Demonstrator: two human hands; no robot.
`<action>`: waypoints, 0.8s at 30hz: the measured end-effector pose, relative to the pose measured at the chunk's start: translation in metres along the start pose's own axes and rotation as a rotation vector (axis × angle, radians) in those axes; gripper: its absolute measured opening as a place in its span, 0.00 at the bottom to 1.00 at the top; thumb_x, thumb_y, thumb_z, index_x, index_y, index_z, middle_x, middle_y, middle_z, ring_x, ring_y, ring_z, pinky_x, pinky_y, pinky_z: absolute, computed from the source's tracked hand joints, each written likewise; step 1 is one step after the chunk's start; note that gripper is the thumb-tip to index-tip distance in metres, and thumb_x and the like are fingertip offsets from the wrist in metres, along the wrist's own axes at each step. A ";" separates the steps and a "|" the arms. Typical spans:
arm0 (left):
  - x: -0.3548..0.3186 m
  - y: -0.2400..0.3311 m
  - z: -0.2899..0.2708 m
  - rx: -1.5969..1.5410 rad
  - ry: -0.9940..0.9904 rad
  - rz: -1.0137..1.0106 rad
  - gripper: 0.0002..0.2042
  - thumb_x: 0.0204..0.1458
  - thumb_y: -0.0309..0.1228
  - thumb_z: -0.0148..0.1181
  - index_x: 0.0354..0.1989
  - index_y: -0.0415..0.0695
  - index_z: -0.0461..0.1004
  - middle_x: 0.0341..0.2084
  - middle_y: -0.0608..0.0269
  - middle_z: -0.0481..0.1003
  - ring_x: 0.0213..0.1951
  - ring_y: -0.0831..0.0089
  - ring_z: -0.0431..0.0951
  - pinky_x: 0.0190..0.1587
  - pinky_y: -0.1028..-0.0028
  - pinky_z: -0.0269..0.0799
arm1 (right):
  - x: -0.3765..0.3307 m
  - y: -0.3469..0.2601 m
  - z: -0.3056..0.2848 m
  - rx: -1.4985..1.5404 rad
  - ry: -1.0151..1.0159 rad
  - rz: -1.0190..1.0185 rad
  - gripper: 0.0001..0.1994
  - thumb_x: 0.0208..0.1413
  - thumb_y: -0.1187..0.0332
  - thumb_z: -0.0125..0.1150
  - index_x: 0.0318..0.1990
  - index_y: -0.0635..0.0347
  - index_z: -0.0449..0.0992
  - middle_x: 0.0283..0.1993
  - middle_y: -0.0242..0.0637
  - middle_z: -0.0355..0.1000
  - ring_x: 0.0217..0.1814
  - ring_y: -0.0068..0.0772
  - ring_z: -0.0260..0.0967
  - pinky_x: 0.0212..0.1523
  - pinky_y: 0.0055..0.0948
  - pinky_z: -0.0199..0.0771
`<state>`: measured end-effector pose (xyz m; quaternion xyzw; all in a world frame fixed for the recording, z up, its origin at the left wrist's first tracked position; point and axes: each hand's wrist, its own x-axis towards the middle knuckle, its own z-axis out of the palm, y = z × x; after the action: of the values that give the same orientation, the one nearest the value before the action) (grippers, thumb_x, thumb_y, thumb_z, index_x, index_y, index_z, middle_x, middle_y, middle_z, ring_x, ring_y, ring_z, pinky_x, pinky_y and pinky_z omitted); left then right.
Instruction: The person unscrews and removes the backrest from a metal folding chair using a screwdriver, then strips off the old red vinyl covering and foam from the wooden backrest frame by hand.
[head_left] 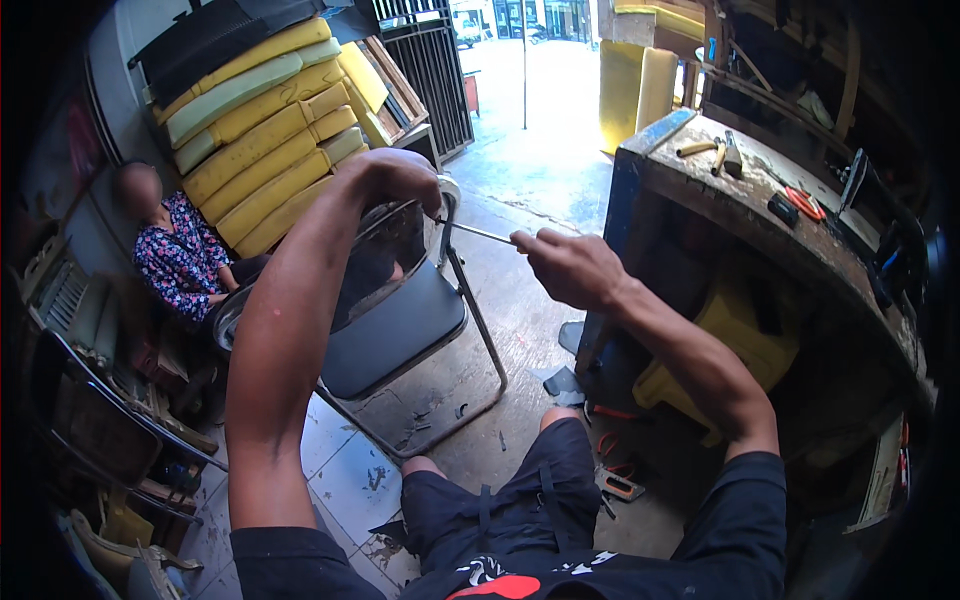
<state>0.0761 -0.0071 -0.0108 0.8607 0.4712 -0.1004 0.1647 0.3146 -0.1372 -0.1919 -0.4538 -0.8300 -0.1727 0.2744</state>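
Right hand [575, 265]: closed on a thin metal rod [480, 232], far end at the chair's upper frame. Left hand [405, 180]: bent over that frame; finger closure cannot be told. Metal-framed chair [395, 335]: ahead, left of centre. Floor strip [530, 325]: between chair and workbench edge [670, 155].

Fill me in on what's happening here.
Someone is working with bare hands on a metal-framed chair in front of them. The right hand grips a slim metal tool, its shaft pointing to the frame's upper corner. The left hand is bent over that same corner; whether the tip touches is hard to tell. Another person sits at the left, beside stacked cushions. On the right, hand tools lie on a workbench.
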 end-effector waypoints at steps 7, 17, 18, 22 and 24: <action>0.003 -0.015 0.005 -0.186 -0.079 0.048 0.19 0.47 0.36 0.68 0.47 0.40 0.78 0.34 0.55 0.79 0.31 0.67 0.79 0.32 0.64 0.76 | 0.016 -0.005 -0.020 0.552 -0.244 0.473 0.22 0.69 0.53 0.51 0.61 0.57 0.74 0.39 0.40 0.81 0.36 0.33 0.78 0.37 0.34 0.78; -0.020 -0.054 0.038 -1.125 -0.142 -0.056 0.30 0.64 0.63 0.48 0.41 0.45 0.81 0.22 0.59 0.76 0.19 0.72 0.73 0.20 0.72 0.66 | 0.011 -0.018 -0.025 0.549 -0.374 0.478 0.20 0.68 0.55 0.51 0.46 0.65 0.80 0.35 0.57 0.79 0.40 0.60 0.78 0.46 0.51 0.74; -0.023 -0.066 0.032 -1.136 -0.129 -0.083 0.31 0.65 0.63 0.46 0.41 0.44 0.81 0.21 0.59 0.76 0.20 0.72 0.74 0.20 0.72 0.67 | 0.019 -0.025 -0.026 0.578 -0.380 0.468 0.20 0.68 0.56 0.50 0.46 0.66 0.80 0.38 0.61 0.78 0.43 0.64 0.76 0.49 0.53 0.73; 0.057 -0.108 0.018 -0.743 0.025 0.068 0.35 0.68 0.62 0.40 0.56 0.40 0.78 0.33 0.56 0.81 0.36 0.65 0.82 0.37 0.65 0.79 | 0.025 -0.015 -0.026 0.556 -0.377 0.419 0.20 0.67 0.56 0.52 0.48 0.66 0.80 0.35 0.57 0.78 0.38 0.57 0.77 0.45 0.49 0.74; 0.116 -0.103 0.040 -0.744 0.037 0.230 0.34 0.70 0.59 0.38 0.61 0.40 0.75 0.40 0.57 0.82 0.47 0.62 0.81 0.54 0.60 0.75 | 0.026 -0.010 -0.033 0.575 -0.414 0.449 0.20 0.66 0.57 0.51 0.46 0.67 0.80 0.38 0.60 0.78 0.42 0.63 0.77 0.49 0.52 0.74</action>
<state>0.0505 0.1194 -0.1049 0.7912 0.3787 0.1121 0.4670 0.3045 -0.1430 -0.1507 -0.5537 -0.7624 0.2249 0.2480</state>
